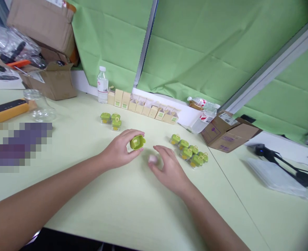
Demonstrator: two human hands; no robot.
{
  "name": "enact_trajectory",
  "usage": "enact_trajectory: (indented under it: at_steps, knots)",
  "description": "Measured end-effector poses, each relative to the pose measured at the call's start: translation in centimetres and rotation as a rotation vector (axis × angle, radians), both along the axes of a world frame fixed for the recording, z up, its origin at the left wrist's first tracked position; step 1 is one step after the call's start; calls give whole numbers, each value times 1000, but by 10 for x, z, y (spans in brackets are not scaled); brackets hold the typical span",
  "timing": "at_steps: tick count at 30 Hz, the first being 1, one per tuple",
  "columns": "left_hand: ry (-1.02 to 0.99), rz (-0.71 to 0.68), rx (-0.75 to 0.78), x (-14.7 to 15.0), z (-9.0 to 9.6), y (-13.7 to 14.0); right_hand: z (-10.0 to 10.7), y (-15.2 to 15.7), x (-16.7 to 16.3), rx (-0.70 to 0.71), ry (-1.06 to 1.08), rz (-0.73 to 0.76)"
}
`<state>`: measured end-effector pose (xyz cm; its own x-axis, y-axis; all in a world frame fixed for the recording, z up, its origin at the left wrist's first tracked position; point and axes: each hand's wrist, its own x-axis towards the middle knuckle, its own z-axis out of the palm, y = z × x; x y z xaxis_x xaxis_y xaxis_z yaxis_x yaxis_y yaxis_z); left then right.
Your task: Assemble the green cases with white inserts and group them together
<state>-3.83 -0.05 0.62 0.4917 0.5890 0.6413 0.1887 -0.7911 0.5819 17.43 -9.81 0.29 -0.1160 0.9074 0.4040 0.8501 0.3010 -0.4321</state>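
My left hand (119, 148) grips a small green lid (137, 142) between thumb and fingers, its hollow inside turned toward me. To its right, my right hand (168, 167) curls around a small pale pinkish piece (152, 159), whose kind I cannot make out; it sits between thumb and fingers. Behind my left hand stand three small clear boxes with green lids (116, 123). Several more green-lidded boxes (187, 152) are grouped just beyond my right hand, with orange-yellow spots on their clear fronts.
A row of small beige cartons (143, 106) lines the wall beside an upright water bottle (103, 85). More bottles (202, 120) lean near a cardboard box (225, 132) at right. Left are a glass jar (38, 106), a yellow-black power strip (7, 111) and an open carton (53, 82).
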Motion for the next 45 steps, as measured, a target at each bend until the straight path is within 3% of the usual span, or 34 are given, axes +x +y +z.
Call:
enact_trajectory:
  at_steps: [3,6,14,20,28,34,45]
  knots:
    - [5,12,11,-2,-1,4,-5,2,-1,-79,-36,63]
    - [34,-13,32,-2,-3,3,-2,0,-6,-86,63,25]
    - [155,-116,22,-4,-1,-1,11,-5,-17,-99,652,34]
    - [266,-186,-71,-7,2,-7,17,-2,-14,-204,963,57]
    - [360,-273,-204,-8,11,-13,15,-4,-20,-321,1050,77]
    - [340,-321,-219,-7,11,-15,13,-4,-24,-335,1006,136]
    - [198,-493,-462,-6,14,-17,11,-3,-22,-386,1030,160]
